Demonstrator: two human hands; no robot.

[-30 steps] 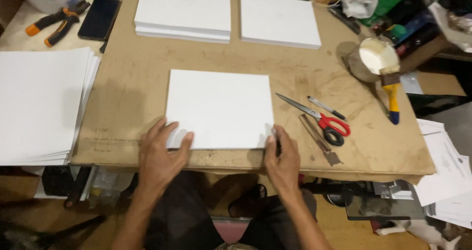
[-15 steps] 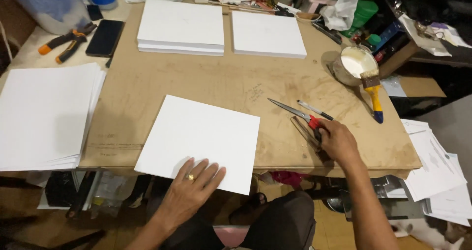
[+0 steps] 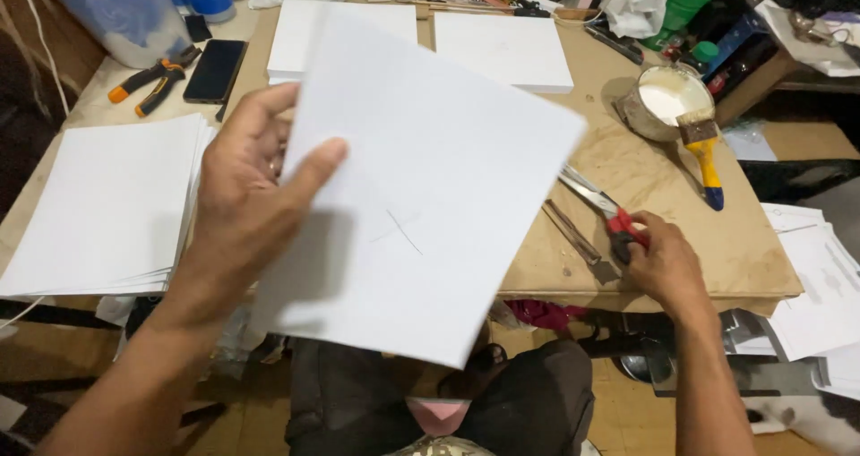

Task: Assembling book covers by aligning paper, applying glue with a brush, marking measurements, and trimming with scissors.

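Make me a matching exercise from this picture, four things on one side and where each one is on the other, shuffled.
Things:
1. white sheet
2. scissors
3. brush
4. pliers

Places:
A. resting on the rim of the paste pot
B. beside the phone, far left of the table
C. lifted in the left hand
D. on the table under the right hand

Pairs: 1-C, 2-D, 3-A, 4-B

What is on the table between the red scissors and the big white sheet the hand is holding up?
In the head view, a thin flat metal strip lies on the brown table between the scissors and the raised white sheet.
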